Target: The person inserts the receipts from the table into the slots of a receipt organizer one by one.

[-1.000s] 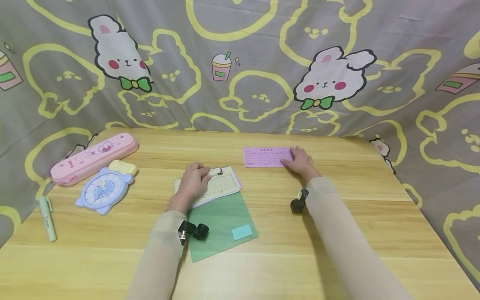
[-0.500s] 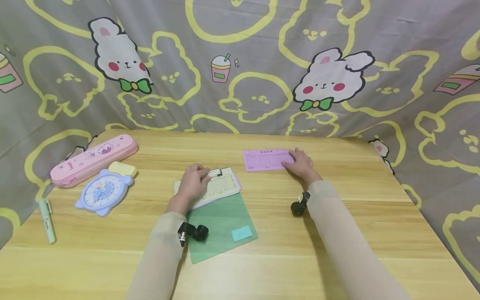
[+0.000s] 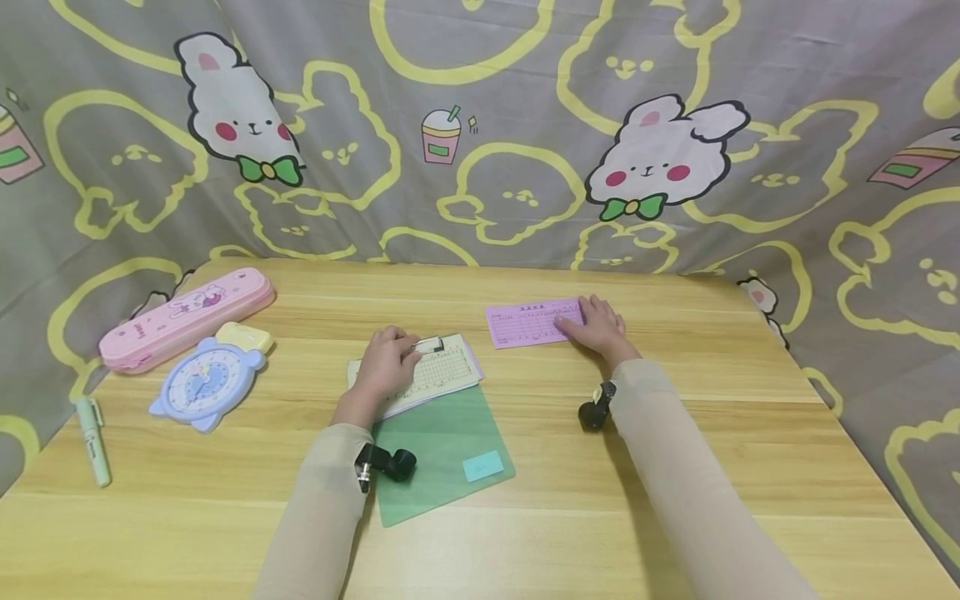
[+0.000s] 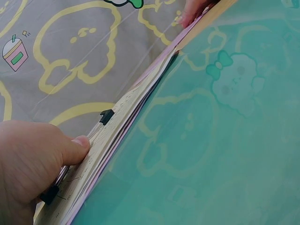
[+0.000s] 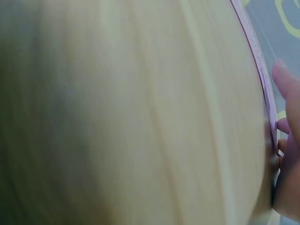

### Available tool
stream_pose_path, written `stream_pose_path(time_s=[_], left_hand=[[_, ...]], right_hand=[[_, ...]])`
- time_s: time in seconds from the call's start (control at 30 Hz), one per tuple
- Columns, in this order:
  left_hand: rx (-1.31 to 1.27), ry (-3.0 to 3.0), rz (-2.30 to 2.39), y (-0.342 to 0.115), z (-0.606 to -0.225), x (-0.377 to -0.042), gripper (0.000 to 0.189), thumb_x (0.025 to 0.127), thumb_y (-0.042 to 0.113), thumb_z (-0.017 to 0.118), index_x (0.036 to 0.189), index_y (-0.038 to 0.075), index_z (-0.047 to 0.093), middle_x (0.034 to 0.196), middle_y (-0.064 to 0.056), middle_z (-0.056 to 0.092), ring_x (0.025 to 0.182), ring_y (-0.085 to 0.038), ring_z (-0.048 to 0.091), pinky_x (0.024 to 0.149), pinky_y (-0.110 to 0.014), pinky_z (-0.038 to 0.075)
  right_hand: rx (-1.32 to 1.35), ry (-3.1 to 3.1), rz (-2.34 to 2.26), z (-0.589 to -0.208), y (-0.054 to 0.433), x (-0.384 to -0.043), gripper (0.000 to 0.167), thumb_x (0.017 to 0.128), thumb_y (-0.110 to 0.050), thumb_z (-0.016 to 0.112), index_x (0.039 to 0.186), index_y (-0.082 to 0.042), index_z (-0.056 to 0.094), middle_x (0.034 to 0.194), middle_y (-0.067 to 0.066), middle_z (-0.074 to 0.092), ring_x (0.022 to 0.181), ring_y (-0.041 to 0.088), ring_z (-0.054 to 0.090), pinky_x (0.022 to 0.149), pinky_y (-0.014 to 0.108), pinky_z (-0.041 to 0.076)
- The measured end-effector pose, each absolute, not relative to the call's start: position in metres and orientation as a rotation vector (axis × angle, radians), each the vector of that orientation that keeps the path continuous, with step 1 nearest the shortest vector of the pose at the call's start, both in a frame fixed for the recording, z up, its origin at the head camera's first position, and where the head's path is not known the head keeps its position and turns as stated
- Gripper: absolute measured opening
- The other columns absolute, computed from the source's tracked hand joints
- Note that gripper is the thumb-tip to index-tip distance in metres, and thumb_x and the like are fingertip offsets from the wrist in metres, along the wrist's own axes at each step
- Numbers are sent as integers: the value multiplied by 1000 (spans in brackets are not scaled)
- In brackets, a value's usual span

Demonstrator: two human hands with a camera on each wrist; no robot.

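A translucent green clipboard (image 3: 442,450) lies on the table with cream and pink printed forms (image 3: 446,371) under its wire clip (image 3: 430,344). My left hand (image 3: 384,364) grips its top end; the left wrist view shows the thumb (image 4: 77,147) on the papers beside the clip, while the other fingers are mostly hidden. Further right lies a pad of purple printed forms (image 3: 528,323). My right hand (image 3: 596,325) is at its right end, thumb extended over it. In the right wrist view that thumb (image 5: 283,77) looks lifted off the paper, and other fingertips touch the edge.
On the left are a pink pencil case (image 3: 187,321), a blue toy clock (image 3: 206,382), a pale yellow block-like item (image 3: 246,337) and a mint green marker (image 3: 93,442). A light blue sticky note (image 3: 483,467) is on the clipboard. A patterned curtain (image 3: 517,108) closes off the back.
The purple pad has turned slightly, its left end coming nearer to me. My right thumb has shifted a little left over it. The left hand and clipboard have stayed put.
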State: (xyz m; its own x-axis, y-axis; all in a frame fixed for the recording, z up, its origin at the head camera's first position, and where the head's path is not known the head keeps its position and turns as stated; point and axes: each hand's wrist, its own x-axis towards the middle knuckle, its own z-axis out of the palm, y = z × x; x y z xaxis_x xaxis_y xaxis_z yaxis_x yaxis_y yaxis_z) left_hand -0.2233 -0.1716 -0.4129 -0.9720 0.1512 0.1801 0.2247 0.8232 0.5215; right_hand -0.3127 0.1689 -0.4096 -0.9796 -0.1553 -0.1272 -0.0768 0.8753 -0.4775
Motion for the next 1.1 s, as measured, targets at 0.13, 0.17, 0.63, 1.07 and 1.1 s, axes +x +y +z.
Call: stream_pose_path(time_s=[0.13,0.17,0.63,1.07,1.1], left_hand=[[-302,-2869,-847,-172,-414,-224,34,86,17,52,115,0,54,106,-13,46,95,-26,38,78,-39,34],[-301,-2871,-850,-172,-414,-224,34,86,17,51,115,0,54,106,-13,46,95,-26,38,78,-39,34],[-301,-2872,-867,-173,-414,-224,34,87,18,51,116,0,53,107,-13,46,95,-26,37,78,-39,34],[-306,-2875,-883,-172,-412,-223,34,86,17,51,116,0,53,108,-14,46,97,-27,37,80,-40,34],[-308,-2875,-882,-172,-412,-223,34,87,17,51,116,0,53,108,-14,46,97,-27,37,80,-40,34]], right_hand=[[-171,2876,-698,-410,168,-313,79,82,-52,41,137,-2,14,140,21,1,125,36,-5,95,52,-5],[-166,2876,-692,-410,168,-313,78,83,-51,41,137,-3,14,140,20,1,125,35,-5,95,51,-5],[-119,2925,-803,-411,168,-312,60,84,-34,48,132,-4,31,139,21,11,125,36,3,95,52,-3],[-135,3131,-991,-411,168,-309,33,77,-12,58,107,2,58,106,19,55,99,35,45,84,44,31],[-139,3142,-1000,-410,168,-308,31,76,-11,58,105,2,59,103,18,56,95,34,46,81,44,33]])
